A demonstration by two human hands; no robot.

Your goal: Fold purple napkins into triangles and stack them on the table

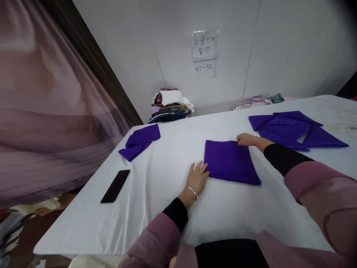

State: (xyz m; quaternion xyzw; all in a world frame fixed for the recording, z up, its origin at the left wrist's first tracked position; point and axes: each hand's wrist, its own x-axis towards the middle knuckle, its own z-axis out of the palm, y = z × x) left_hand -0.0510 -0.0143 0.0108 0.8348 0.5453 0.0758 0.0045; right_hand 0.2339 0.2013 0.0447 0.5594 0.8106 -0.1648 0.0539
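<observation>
A purple cloth napkin [230, 162], folded into a rough square, lies flat on the white-covered table in front of me. My left hand [197, 178], with a silver bangle at the wrist, rests on the table with fingers spread, the fingertips touching the napkin's left edge. At the napkin's far right corner, my right hand [245, 139] has its fingers closed in a pinch on the cloth.
More folded purple napkins [287, 130] overlap at the right, and others [142, 139] lie at the far left. A black phone-like slab [115, 186] is near the left edge. Clothes [171, 104] are piled behind the table, below a wall sign [204, 48]. A pink curtain [55, 93] hangs left.
</observation>
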